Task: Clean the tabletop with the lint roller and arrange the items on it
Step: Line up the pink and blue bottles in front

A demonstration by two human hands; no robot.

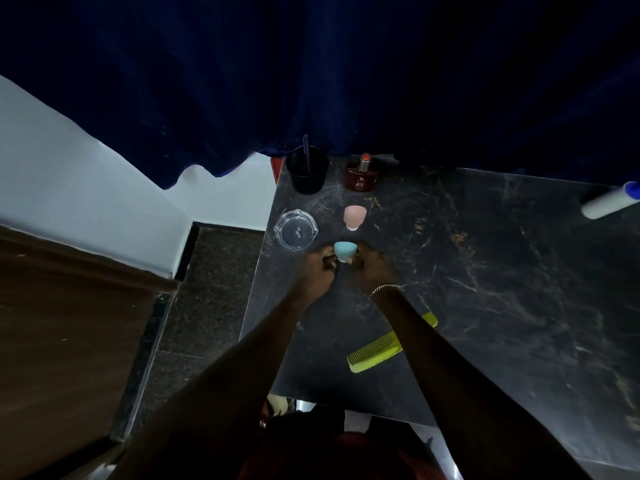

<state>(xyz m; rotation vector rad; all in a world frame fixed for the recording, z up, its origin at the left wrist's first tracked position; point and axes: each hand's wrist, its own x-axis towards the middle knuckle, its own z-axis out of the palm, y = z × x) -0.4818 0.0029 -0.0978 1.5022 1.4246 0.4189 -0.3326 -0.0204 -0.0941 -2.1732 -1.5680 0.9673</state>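
A small blue sponge on a white stand [345,251] sits on the dark marble tabletop [485,271] near its left edge. My left hand [320,268] and my right hand [370,266] close on it from either side, fingertips touching it. A pink sponge on a stand [354,217] stands just behind it. The white lint roller with a blue end [611,200] lies at the table's far right, away from both hands. A yellow-green comb [377,349] lies near the front, partly under my right forearm.
A clear glass ashtray [296,230] sits left of the sponges. At the back stand a black cup with a stick in it [306,169] and a red-brown perfume bottle [360,174]. A dark blue curtain [311,81] hangs behind. The table's left edge drops to the floor.
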